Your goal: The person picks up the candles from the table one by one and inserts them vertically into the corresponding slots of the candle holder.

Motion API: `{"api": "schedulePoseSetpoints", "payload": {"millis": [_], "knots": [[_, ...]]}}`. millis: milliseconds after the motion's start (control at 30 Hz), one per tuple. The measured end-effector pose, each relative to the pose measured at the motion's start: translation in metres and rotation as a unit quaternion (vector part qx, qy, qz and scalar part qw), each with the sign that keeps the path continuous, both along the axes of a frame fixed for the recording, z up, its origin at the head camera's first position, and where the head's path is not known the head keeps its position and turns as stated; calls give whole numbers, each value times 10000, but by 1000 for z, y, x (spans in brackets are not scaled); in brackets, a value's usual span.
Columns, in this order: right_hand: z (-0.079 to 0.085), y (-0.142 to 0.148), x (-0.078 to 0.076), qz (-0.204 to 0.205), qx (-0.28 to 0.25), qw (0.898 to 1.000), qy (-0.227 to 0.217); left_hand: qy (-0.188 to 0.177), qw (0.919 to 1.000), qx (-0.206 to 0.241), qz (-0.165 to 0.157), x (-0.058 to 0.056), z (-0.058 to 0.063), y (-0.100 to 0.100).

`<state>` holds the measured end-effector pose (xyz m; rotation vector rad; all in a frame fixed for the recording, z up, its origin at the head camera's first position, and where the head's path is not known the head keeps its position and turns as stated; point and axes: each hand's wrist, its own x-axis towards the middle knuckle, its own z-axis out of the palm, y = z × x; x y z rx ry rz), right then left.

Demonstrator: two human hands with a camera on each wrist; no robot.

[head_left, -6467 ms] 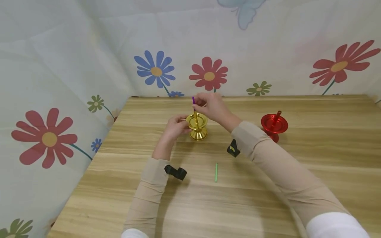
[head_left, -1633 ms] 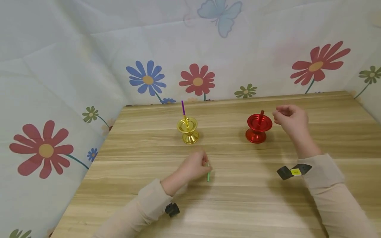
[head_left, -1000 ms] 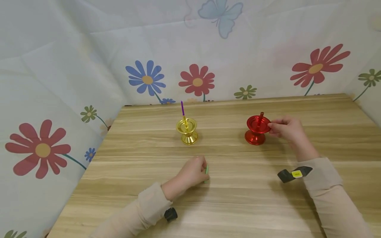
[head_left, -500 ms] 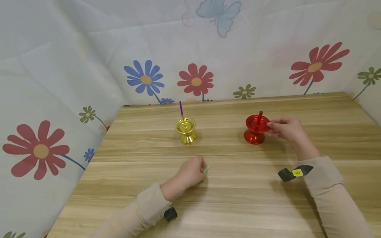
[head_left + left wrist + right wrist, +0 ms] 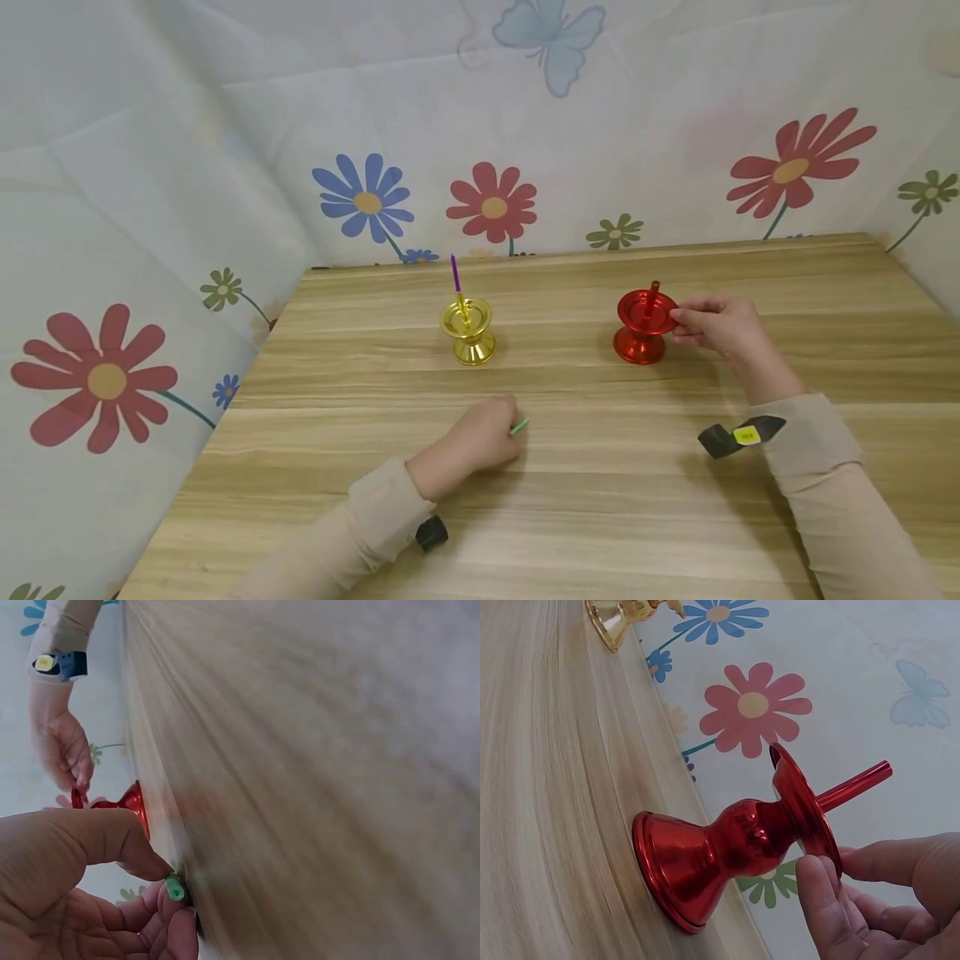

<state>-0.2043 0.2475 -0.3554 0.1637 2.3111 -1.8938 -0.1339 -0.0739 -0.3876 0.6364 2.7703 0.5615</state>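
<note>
Low over the front middle of the table, my left hand (image 5: 483,433) pinches a small green candle (image 5: 519,427) between thumb and fingers. In the left wrist view one end of the green candle (image 5: 175,888) sticks out of the pinch toward the camera. My right hand (image 5: 723,329) holds the rim of a red candle holder (image 5: 640,346) between thumb and fingers. That holder stands upright on the table, its thin tube (image 5: 859,785) bare on top. Farther left stands a gold candle holder (image 5: 475,347) with a purple candle (image 5: 455,273) upright in its tube.
The wood-grain table (image 5: 585,517) ends at the back against a white cloth backdrop (image 5: 660,75) printed with flowers. Cloth also hangs along the left side. A small black camera sits on each wrist.
Earlier both hands worked at the gold holder and the purple candle. Since then my left hand has taken the green candle and tilted it; my right hand has gripped the red holder's rim.
</note>
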Motion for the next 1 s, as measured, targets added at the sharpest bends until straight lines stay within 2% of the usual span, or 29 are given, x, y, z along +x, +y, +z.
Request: {"api": "schedulePoseSetpoints", "payload": {"millis": [200,400,633,733,833,1000], "knots": [[-3,-1,-1,47,-53,10000,49,-164,9990,372,180,-3,0,-4],[-3,-1,-2,35,-120,9999,6,5,9969,785,106,-10,0,-9],[-3,-1,-1,57,-15,10000,18,-334,9940,1013,233,-20,-1,-8],[-2,0,-1,63,26,10000,21,-334,9928,1114,271,-24,2,-5],[-2,1,0,62,43,10000,14,-237,9893,1402,337,-27,5,-2],[-1,1,0,60,-79,10000,3,-132,9765,2108,436,-32,10,4]]}}
